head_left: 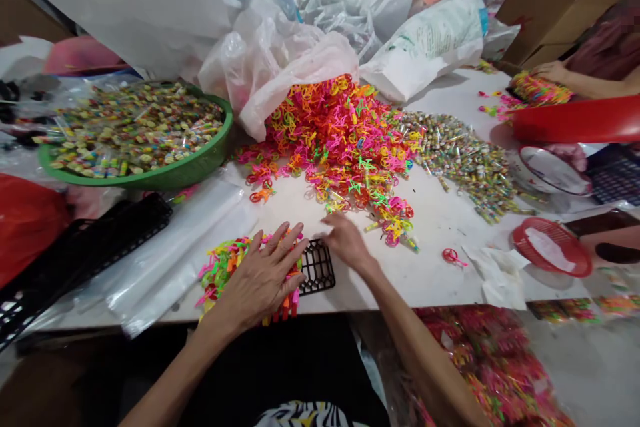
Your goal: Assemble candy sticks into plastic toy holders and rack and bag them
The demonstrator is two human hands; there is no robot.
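Note:
My left hand (pixel 263 273) lies flat with fingers spread on a row of small neon plastic pieces (pixel 225 267) set in a black grid tray (pixel 317 267) at the table's near edge. My right hand (pixel 345 240) rests just right of the tray's bare end, fingers curled toward the table; whether they pinch anything is hidden. A big heap of neon pink, orange, yellow and green plastic toys (pixel 345 140) spills from a clear bag (pixel 280 67) beyond my hands.
A green basin of wrapped candies (pixel 135 133) stands at the left, loose candies (pixel 465 160) at the right. Black trays (pixel 80 253), plastic sheets (pixel 175 247), a red lid (pixel 550 247) and red bowl (pixel 575 121) surround. Another person's hand (pixel 550 72) works far right.

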